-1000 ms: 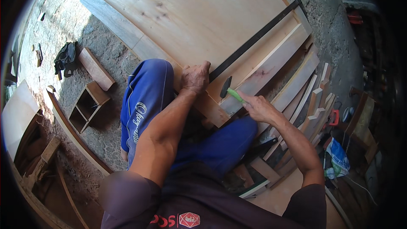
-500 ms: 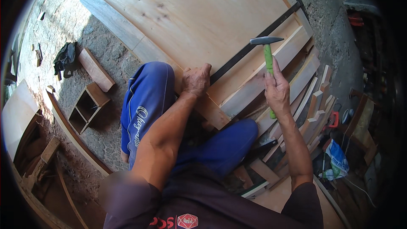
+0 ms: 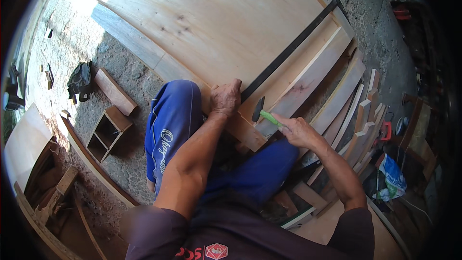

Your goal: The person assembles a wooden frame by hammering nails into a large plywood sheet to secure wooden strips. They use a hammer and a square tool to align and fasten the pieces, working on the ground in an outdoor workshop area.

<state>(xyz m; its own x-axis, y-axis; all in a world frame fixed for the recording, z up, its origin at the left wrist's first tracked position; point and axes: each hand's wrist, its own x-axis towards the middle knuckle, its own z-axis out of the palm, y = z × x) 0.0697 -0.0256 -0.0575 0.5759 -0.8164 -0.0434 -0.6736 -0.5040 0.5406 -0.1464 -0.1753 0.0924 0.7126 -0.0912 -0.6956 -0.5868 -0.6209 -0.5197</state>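
My right hand [image 3: 298, 131] is closed round the green handle of a hammer [image 3: 270, 117]. Its dark head is down by the wooden frame, close to the joint near my knees; I cannot tell whether it touches the wood. My left hand [image 3: 225, 97] is closed at the near end of a long black metal bar [image 3: 288, 50], which looks like a bar clamp and runs across a large wooden panel [image 3: 192, 0]. What the left fingers grip is partly hidden. The panel's pale edge rail [image 3: 308, 74] lies just right of the bar.
Left on the rough floor are a small open wooden box [image 3: 109, 132], a loose block [image 3: 115, 91] and a dark bag-like item [image 3: 80, 82]. Several wood strips [image 3: 363, 120] are stacked at the right, near a blue-white plastic bag [image 3: 391, 178]. A curved wooden piece [image 3: 96, 159] lies lower left.
My right hand has swung the hammer down and left, from raised above the rails to the frame joint beside my left hand. The left hand stays at the bar's end; the view has shifted slightly.
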